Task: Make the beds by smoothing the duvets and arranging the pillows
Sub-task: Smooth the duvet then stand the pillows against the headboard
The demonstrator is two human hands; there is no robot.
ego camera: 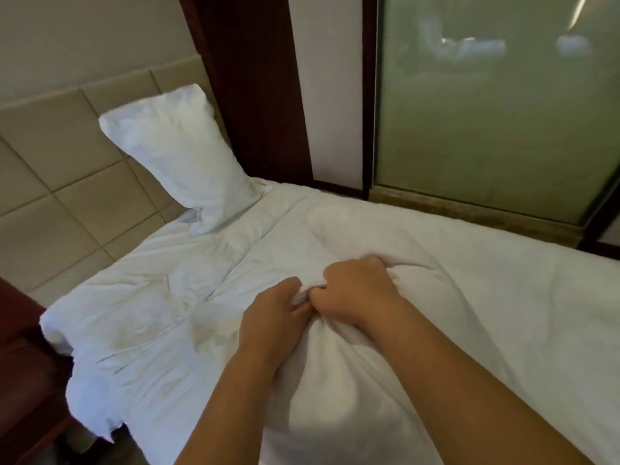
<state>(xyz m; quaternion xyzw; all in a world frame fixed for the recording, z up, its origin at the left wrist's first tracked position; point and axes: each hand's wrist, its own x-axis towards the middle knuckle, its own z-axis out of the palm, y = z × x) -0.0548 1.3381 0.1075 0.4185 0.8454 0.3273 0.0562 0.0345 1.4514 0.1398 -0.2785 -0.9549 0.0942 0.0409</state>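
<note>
Gripping a raised ridge of the white duvet point(436, 280) with both hands, side by side, near the middle of the bed and toward its near edge. Curling the fingers of the left hand point(273, 318) round the bunched cloth from the left. Closing the right hand point(354, 290) into a tight fist over the same fold from the right, knuckles up. Holding the two hands just beside each other, fingertips nearly touching across a thin crest of fabric pinched between them. Bunching the cloth into a rounded mound beneath both wrists, with creases fanning out from the grip toward the head end and the far edge. Leaving the duvet rumpled toward the head end, smoother toward the right, and hanging over the bed's near left corner beside a dark wooden stand point(23, 364). Working well apart from the one white pillow point(177, 159), propped upright at the far head corner, its back leaning against the beige padded headboard point(50, 182) and its lower edge resting on the duvet. Facing a dark wood panel point(248, 95) and a frosted glass wall point(486, 112) running along the bed's far edge, with blurred reflections showing in the glass.
</note>
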